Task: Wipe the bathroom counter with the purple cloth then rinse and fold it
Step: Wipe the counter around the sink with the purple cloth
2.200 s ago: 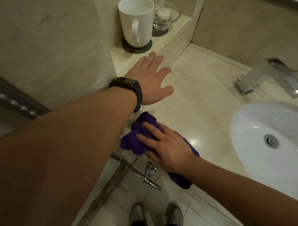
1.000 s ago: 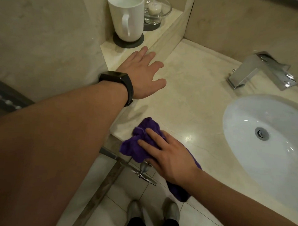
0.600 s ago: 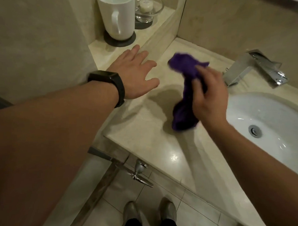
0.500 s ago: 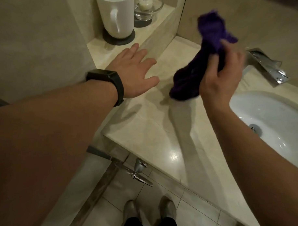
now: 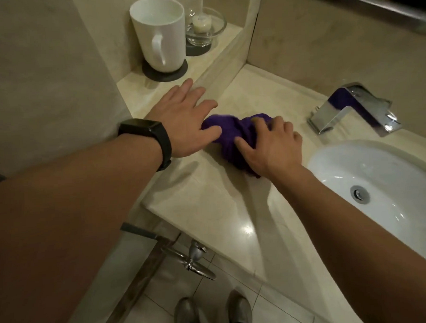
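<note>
With right-hand fingers (image 5: 266, 127) curled, grips the bunched purple cloth (image 5: 230, 134) and pins it to the counter (image 5: 216, 204), roughly midway between the raised ledge (image 5: 134, 91) and the faucet (image 5: 338, 113). Hides much of the cloth under the right hand (image 5: 272, 149): leaves only a rumpled mound ahead of the knuckles and a dark scrap below the wrist. Lays the left hand (image 5: 179, 124) flat, straight fingers (image 5: 190, 92) spread across the ledge's front edge, thumb at the cloth's left end and seemingly touching it; cannot tell whether those fingertips press the stone or merely rest. Wears a black band (image 5: 155, 136) on that wrist. Loses the sink (image 5: 347, 161) at the right border, with only its near curve and drain (image 5: 359, 194) inside. Catches a purple tint on the faucet's polished side. Cuts both forearms at the lower corners of view.

Leaves bare counter toward the front lip, glossy with one bright glare spot, and a narrower strip behind the cloth up to the back wall. Crowds the ledge with a white mug (image 5: 161, 35) on a dark coaster (image 5: 165, 74) and a glass candle dish (image 5: 206, 26) behind it, both apart from the hands. Shows a metal handle (image 5: 193, 258) under the lip and two shoes (image 5: 188, 309) on the tiles.

Differs from half a second ago: cloth then raised in the air above the counter, now down on the stone just beside the left thumb; left hand unmoved.
</note>
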A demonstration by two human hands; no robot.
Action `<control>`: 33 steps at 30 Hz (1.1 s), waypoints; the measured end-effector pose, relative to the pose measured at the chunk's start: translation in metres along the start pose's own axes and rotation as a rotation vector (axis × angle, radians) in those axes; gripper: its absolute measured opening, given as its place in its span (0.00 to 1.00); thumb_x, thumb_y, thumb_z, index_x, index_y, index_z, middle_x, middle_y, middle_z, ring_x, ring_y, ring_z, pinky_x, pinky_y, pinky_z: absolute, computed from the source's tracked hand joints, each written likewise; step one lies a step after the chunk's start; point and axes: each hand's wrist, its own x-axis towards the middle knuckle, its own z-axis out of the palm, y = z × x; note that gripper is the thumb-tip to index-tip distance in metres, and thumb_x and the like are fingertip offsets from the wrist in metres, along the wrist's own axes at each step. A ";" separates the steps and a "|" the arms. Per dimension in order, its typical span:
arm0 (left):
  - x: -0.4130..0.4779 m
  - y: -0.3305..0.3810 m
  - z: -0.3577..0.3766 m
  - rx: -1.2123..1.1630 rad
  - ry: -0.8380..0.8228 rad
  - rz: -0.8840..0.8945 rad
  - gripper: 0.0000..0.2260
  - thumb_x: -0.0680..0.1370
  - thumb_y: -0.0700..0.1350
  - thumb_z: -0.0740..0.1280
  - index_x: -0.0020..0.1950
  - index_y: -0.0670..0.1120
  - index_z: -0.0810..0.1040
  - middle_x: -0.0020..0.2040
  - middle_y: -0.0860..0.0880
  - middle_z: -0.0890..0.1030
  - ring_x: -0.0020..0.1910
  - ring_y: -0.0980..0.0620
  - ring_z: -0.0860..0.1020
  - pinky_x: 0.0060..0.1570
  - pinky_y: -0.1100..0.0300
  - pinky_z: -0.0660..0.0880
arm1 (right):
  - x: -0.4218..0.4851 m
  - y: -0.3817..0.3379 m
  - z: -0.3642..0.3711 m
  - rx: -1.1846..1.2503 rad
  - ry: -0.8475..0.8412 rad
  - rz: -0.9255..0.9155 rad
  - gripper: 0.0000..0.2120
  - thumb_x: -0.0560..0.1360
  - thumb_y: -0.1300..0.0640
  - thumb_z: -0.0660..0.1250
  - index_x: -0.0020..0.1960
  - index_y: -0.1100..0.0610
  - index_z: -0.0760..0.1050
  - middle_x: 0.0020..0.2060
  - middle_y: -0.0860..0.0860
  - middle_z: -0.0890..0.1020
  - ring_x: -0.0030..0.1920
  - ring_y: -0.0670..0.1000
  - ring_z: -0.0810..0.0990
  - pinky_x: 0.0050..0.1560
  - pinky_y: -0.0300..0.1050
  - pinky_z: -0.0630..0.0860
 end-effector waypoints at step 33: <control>0.001 0.000 0.014 0.277 0.036 0.001 0.30 0.79 0.61 0.47 0.79 0.51 0.54 0.81 0.43 0.47 0.79 0.43 0.41 0.77 0.48 0.42 | -0.103 -0.014 0.046 0.184 -0.151 -0.127 0.35 0.71 0.31 0.52 0.75 0.41 0.67 0.75 0.49 0.69 0.77 0.57 0.60 0.76 0.54 0.60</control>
